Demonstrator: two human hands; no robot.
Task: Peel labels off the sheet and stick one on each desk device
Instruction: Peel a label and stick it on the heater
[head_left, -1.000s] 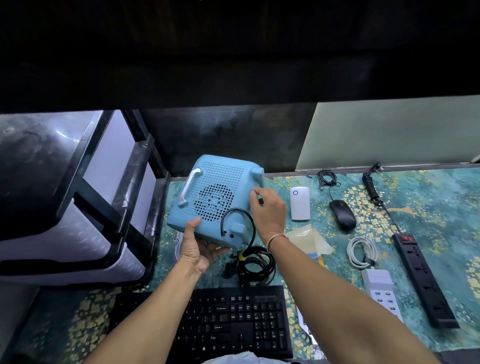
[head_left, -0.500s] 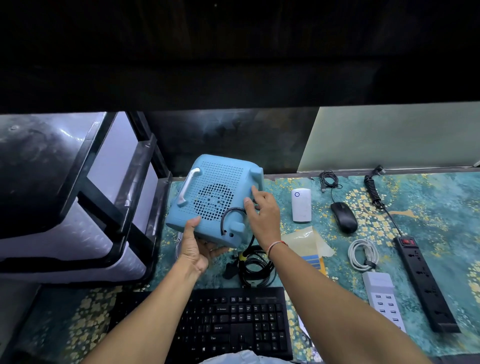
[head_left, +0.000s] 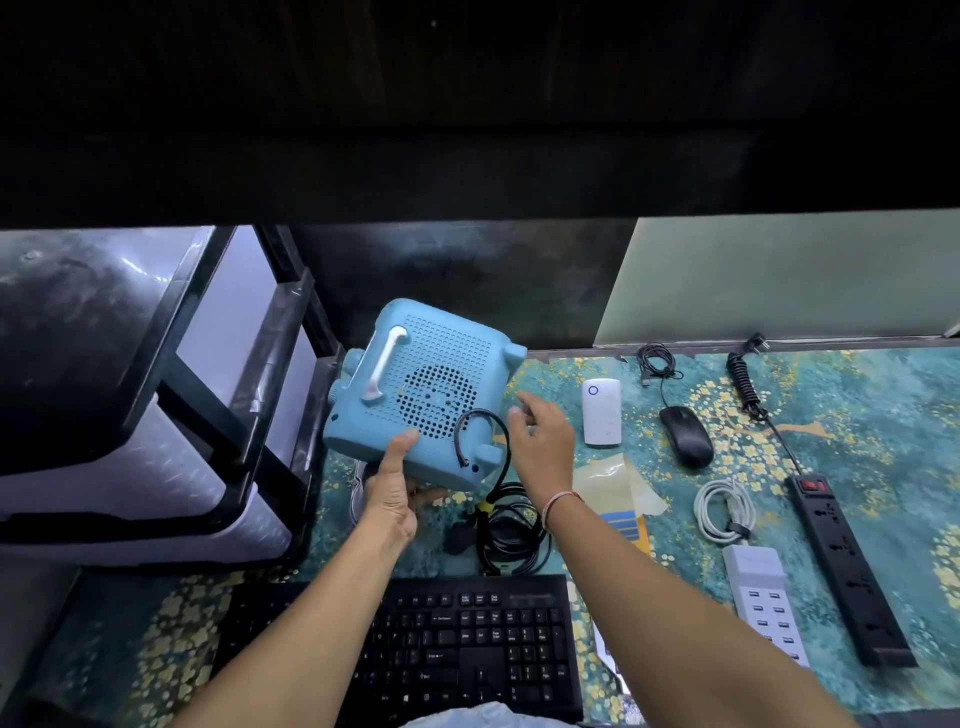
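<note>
Left hand (head_left: 395, 488) is gripping the blue heater (head_left: 423, 395) from underneath, thumb up its back, tilting it off the mat (head_left: 857, 415). Right hand (head_left: 540, 441) is hanging just right of the heater, fingers loose, holding nothing. Label sheet (head_left: 618, 493) is lying right of the heater, mouse (head_left: 685, 436) further right, keyboard (head_left: 467, 639) below it.

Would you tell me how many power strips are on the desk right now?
2. A black power strip lies along the desk's right side. A white multi-port strip sits just left of it, beside a coiled white cable. None appear hidden.
</note>
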